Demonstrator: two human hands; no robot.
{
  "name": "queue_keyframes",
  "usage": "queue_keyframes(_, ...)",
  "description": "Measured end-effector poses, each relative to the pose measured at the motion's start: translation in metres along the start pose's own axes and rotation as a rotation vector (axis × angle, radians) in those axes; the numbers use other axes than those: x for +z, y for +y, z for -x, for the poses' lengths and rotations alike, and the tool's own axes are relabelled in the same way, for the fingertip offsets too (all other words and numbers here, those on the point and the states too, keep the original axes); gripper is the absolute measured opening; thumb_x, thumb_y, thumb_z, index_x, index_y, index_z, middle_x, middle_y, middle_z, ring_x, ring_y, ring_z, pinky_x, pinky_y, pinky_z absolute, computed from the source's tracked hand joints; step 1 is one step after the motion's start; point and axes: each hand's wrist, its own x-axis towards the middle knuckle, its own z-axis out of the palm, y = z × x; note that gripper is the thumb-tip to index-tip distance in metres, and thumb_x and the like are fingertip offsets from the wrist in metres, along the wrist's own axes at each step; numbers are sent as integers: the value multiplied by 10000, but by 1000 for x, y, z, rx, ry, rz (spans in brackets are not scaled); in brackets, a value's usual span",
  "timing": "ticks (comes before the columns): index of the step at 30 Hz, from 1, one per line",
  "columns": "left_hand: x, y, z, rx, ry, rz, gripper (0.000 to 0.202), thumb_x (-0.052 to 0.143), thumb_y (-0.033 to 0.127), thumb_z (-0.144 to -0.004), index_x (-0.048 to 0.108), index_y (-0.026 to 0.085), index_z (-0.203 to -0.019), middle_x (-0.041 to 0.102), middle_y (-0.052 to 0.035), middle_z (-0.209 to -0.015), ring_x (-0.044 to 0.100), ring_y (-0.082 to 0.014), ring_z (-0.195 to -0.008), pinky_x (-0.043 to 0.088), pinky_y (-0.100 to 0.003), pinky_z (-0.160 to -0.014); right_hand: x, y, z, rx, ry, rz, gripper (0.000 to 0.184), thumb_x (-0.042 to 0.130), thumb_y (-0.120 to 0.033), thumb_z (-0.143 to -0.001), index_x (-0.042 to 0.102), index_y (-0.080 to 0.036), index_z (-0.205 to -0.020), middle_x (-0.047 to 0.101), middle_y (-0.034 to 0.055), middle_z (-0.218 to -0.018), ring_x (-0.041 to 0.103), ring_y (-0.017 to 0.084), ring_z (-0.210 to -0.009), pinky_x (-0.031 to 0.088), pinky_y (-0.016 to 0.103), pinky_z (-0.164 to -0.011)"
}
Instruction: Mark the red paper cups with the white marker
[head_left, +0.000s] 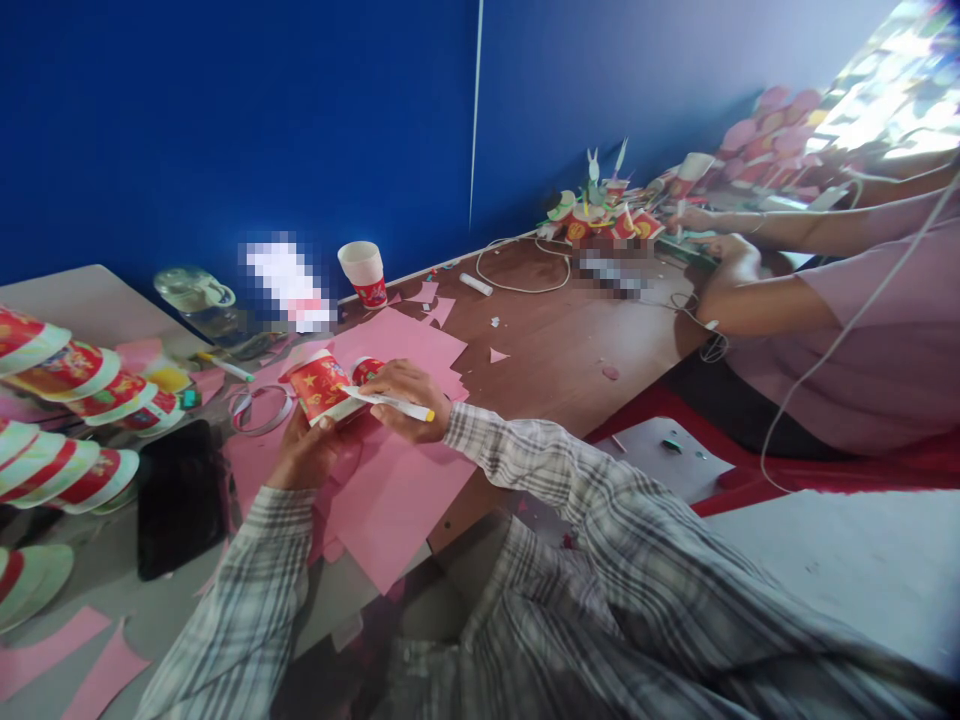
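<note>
My left hand (309, 452) is closed around the lower part of a red paper cup (318, 385), which is tilted over the table. In my right hand (409, 395) is a white marker with a yellow end (397, 404); its other end meets the cup's side near the pale rim. Another red printed piece (367, 370) shows just behind my right fingers, partly hidden. Under both hands lie sheets of pink paper (405, 500). A roll of clear tape (262, 408) rests left of the held cup.
Stacked paper cups (90, 385) lie at the left beside a black phone-like slab (182, 500). A single cup (363, 275) stands near the blue wall, with a white cylinder (475, 285) to its right. At the right a co-worker (840, 300) works among decorated cups (607, 222).
</note>
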Motion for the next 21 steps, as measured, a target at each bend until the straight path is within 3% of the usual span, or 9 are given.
queue_keyframes(6, -4, -1, -1, 1, -1, 11, 579, 687, 329, -617, 447, 239, -1136, 570, -114, -1110, 568, -250, -985, 441, -489, -815, -1, -4, 0, -4, -25, 8, 224, 492, -249, -814, 597, -116, -961, 668, 88, -872, 609, 151, -885, 477, 345, -940)
queue_keyframes(13, -1, 0, 0, -17, 36, -20, 630, 713, 360, -572, 454, 224, -1129, 545, -134, -1145, 532, -279, -1046, 435, -507, -818, -1, -1, -1, -30, 71, -25, 237, 478, -242, -824, 604, -91, -957, 662, 104, -865, 599, 149, -856, 485, 336, -884)
queue_keyframes(21, 2, 1, 0, -1, 27, 7, 617, 709, 323, -586, 456, 230, -1141, 556, -115, -1130, 527, -280, -1063, 416, -513, -859, 1, -1, -2, 47, 4, 58, 222, 471, -242, -828, 595, -103, -949, 670, 102, -878, 604, 159, -840, 472, 354, -902)
